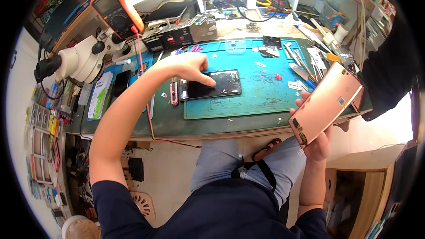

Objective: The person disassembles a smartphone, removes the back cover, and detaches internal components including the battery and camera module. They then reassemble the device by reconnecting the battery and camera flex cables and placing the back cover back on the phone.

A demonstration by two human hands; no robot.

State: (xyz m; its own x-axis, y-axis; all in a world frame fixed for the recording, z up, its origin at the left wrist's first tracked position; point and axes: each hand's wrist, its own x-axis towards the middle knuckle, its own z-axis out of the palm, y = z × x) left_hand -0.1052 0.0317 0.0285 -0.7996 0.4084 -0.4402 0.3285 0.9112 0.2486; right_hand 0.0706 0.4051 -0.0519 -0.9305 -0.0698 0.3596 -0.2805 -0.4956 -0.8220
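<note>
A copper-coloured rectangular panel [326,102], like the back of a tablet screen, is tilted up at the bench's right front edge. It has a small label and a strip of flex circuitry at its lower end. My right hand [319,145] grips it, with fingertips showing past its left edge. On the blue mat lies a dark, flat tablet-like body [228,83]. Above it is my left hand [191,67], thumb stretched down over its surface and the other fingers curled apart from the thumb. Nothing shows in that hand; whether the thumb touches the surface, I cannot tell.
Pink-handled tweezers or cutters [174,93] lie left of the blue work mat [252,106]. Tweezers and blades crowd the mat's right side near a clear plastic box [235,46]. A microscope [79,59] and an orange multimeter [116,12] stand at the left; red leads hang over the front edge.
</note>
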